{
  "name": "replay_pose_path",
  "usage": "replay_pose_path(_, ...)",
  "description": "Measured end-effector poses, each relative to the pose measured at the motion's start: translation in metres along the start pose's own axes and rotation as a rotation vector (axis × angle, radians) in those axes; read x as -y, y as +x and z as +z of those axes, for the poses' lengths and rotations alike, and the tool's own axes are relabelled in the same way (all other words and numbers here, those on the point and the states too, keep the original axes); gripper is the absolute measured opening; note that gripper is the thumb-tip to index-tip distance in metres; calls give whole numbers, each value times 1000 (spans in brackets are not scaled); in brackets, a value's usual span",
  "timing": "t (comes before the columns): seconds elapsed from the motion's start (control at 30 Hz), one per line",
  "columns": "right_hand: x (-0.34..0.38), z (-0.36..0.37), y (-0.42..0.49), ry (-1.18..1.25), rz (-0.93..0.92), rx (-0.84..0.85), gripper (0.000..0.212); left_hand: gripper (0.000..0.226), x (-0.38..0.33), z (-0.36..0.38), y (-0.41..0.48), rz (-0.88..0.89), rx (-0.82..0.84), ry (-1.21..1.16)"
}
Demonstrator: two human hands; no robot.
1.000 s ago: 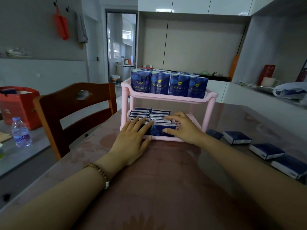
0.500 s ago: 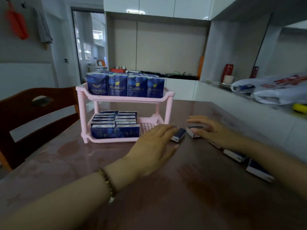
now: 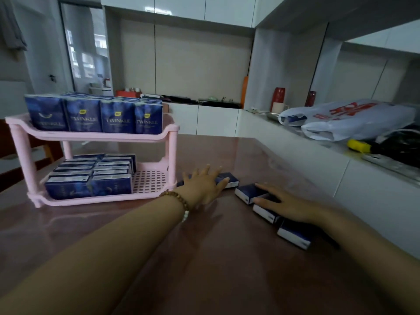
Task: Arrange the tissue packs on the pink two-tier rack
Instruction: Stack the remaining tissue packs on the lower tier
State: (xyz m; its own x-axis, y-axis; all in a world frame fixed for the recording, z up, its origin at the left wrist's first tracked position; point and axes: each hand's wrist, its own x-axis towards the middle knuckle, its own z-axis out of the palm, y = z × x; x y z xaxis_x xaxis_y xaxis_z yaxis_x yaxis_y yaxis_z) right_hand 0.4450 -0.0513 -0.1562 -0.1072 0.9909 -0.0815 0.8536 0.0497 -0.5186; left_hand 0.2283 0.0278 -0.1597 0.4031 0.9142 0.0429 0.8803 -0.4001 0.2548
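Note:
The pink two-tier rack (image 3: 169,142) stands on the brown table at the left. Its top tier holds a row of upright blue tissue packs (image 3: 85,118). Its bottom tier holds several packs (image 3: 91,178) in two rows on the left, and its perforated right side is bare. Several loose blue packs lie flat on the table to the right of the rack. My left hand (image 3: 203,186) rests flat, fingers spread, on the nearest loose pack (image 3: 230,179). My right hand (image 3: 287,204) lies spread over two more packs (image 3: 246,193), with another pack (image 3: 293,235) by my wrist.
A white counter (image 3: 318,155) runs along the table's right side, with white plastic bags (image 3: 354,120), a yellow object (image 3: 359,145), a red bottle and a cup on it. A wooden chair (image 3: 48,153) shows behind the rack at the left.
Both hands have left the bottom-tier packs and moved right to the loose packs on the table. The view has swung to the right, so the rack now sits at the left.

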Motion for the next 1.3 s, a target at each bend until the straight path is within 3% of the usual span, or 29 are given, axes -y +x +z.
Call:
replay_pose_path(0.17, -4, 2, 2, -22, -28, -10, 85, 54, -2, 18, 11, 4, 31, 193)
replay_pose_path(0.23, -5, 3, 2, -15, -29, -14, 80, 53, -4, 22, 8, 26, 4, 212)
replay_pose_path(0.4, 1, 2, -6, 4, -46, 28, 85, 53, -8, 25, -17, 103, -7, 159)
replay_pose_path(0.53, 15, 11, -25, -22, -120, 64, 70, 52, -10, 21, -56, 136, 23, 86)
replay_pose_path(0.73, 43, 32, -57, -30, -199, 96, 64, 52, 4, 9, -128, 134, 33, 72)
replay_pose_path(0.93, 71, 45, -74, -23, -220, 176, 79, 50, 38, -8, -181, 124, 105, 53)
replay_pose_path(1.07, 89, 52, -72, -117, -161, 129, 62, 55, 57, -14, -180, 84, -24, -129)
replay_pose_path(1.13, 95, 53, -70, -130, -155, 106, 55, 56, 64, -10, -172, 59, -85, -103)
replay_pose_path(1.23, 94, 54, -67, -16, -177, 67, 55, 50, 66, -3, -165, 94, -124, -11)
replay_pose_path(1.3, 91, 57, -67, 88, -186, 33, 59, 50, 68, -4, -162, 114, -134, -112)
